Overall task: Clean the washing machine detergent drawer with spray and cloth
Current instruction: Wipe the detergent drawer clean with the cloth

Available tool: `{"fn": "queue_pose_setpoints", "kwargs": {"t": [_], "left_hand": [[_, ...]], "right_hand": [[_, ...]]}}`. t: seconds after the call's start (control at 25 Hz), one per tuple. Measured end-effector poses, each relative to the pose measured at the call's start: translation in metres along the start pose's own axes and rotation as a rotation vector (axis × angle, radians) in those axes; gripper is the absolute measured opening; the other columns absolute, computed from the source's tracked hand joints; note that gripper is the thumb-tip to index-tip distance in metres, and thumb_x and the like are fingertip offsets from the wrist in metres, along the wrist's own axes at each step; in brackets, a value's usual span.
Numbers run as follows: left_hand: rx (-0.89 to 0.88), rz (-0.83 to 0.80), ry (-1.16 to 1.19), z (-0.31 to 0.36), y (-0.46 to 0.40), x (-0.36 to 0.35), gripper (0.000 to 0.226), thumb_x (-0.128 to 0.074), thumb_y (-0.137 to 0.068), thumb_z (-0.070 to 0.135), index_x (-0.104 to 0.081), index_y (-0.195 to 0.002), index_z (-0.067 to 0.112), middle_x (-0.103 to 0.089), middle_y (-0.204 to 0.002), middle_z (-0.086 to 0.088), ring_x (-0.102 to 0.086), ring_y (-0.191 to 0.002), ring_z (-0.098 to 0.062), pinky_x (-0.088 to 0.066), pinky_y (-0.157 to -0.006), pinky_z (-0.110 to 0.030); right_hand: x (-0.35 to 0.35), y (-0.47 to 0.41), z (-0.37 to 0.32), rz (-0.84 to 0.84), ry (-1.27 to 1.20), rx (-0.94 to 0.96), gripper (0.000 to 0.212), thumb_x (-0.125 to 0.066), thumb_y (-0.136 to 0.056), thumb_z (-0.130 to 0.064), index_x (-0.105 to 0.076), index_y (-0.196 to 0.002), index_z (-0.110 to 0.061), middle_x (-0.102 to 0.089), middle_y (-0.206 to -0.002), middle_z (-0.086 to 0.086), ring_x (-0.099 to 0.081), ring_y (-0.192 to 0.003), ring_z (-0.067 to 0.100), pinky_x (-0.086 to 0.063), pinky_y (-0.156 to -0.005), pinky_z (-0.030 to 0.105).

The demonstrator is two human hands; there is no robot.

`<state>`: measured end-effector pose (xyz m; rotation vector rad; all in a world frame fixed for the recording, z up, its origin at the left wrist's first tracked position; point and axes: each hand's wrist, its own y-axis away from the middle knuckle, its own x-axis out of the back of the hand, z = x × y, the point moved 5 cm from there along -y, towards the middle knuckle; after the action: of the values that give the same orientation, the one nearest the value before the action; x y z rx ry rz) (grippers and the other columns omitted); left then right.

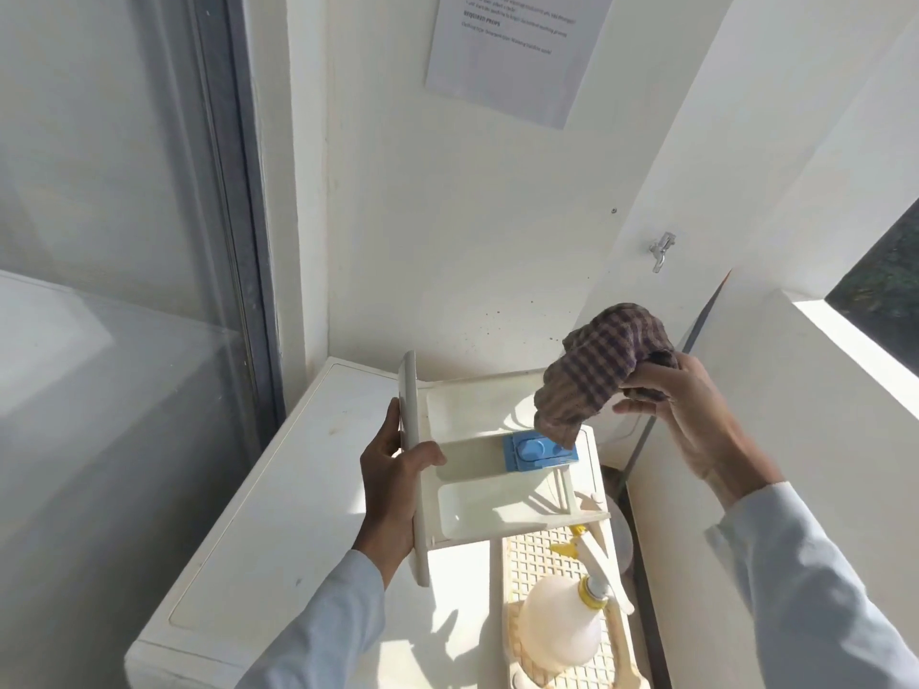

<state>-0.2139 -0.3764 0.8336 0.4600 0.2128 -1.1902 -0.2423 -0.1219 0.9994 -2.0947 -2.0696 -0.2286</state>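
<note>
The white detergent drawer (477, 514) is out of the machine and held above the washing machine top (278, 529). My left hand (395, 484) grips its front panel at the left. A blue softener cap (539, 452) sits in the drawer's middle compartment. My right hand (691, 415) holds a bunched purple checked cloth (599, 370) above the drawer's right end, its lower corner hanging just over the blue cap. A white spray bottle (562, 624) with a yellow collar lies on a cream lattice tray (542, 564) below the drawer.
A wall with a taped paper sheet (512, 47) stands behind. A metal tap (661, 251) sticks out of the right wall. A glass door (124, 241) lies to the left, a window ledge (855, 345) to the right.
</note>
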Motion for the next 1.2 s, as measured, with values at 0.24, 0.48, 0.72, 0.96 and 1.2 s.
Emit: {"fn": "queue_pose_setpoints", "kwargs": {"t": [0.24,0.48,0.72,0.96,1.2], "left_hand": [[-0.031,-0.025,0.024,0.010,0.001,0.004,0.067,-0.067,-0.052,0.010,-0.076,-0.116,0.024,-0.047,-0.085,-0.007,-0.046,-0.079,-0.022,-0.039,-0.077,-0.037],[0.030,0.097,0.099,0.010,-0.012,0.033,0.050,-0.065,-0.056,0.007,-0.074,-0.105,0.013,-0.060,-0.086,-0.008,-0.055,-0.081,-0.027,-0.045,-0.079,-0.042],[0.091,0.236,0.158,-0.002,-0.015,0.042,0.031,-0.066,-0.062,0.007,-0.073,-0.089,0.020,-0.062,-0.084,-0.003,-0.058,-0.080,-0.029,-0.049,-0.079,-0.041],[0.113,0.319,0.170,-0.025,-0.019,0.050,0.050,-0.067,-0.066,0.006,-0.076,-0.112,0.024,-0.068,-0.094,0.001,-0.064,-0.087,-0.028,-0.053,-0.078,-0.037],[0.086,0.349,0.139,-0.045,-0.015,0.061,0.065,-0.067,-0.063,0.008,-0.071,-0.124,0.030,-0.069,-0.109,-0.001,-0.065,-0.099,-0.031,-0.054,-0.084,-0.042]], "right_hand": [[0.004,-0.010,0.008,0.087,-0.222,0.012,0.015,-0.051,-0.097,-0.013,-0.065,-0.101,-0.015,-0.074,-0.088,0.004,-0.068,-0.087,0.026,-0.052,-0.082,0.047],[0.041,-0.021,0.079,0.168,-0.125,-0.096,0.011,-0.059,-0.096,-0.007,-0.064,-0.106,-0.009,-0.070,-0.106,0.018,-0.068,-0.090,0.028,-0.054,-0.082,0.046],[0.030,-0.017,0.207,0.020,0.060,-0.377,0.042,-0.083,-0.079,-0.014,-0.065,-0.112,0.003,-0.075,-0.106,0.020,-0.074,-0.094,0.029,-0.062,-0.082,0.040],[0.008,-0.019,0.273,-0.158,0.371,-0.321,0.023,-0.081,-0.084,-0.012,-0.070,-0.105,-0.011,-0.073,-0.092,0.001,-0.068,-0.084,0.019,-0.050,-0.061,0.013],[0.038,-0.027,0.286,-0.407,0.956,-0.286,0.048,-0.085,-0.078,-0.042,-0.071,-0.119,-0.021,-0.071,-0.118,-0.003,-0.069,-0.102,0.018,-0.059,-0.080,0.024]]}}
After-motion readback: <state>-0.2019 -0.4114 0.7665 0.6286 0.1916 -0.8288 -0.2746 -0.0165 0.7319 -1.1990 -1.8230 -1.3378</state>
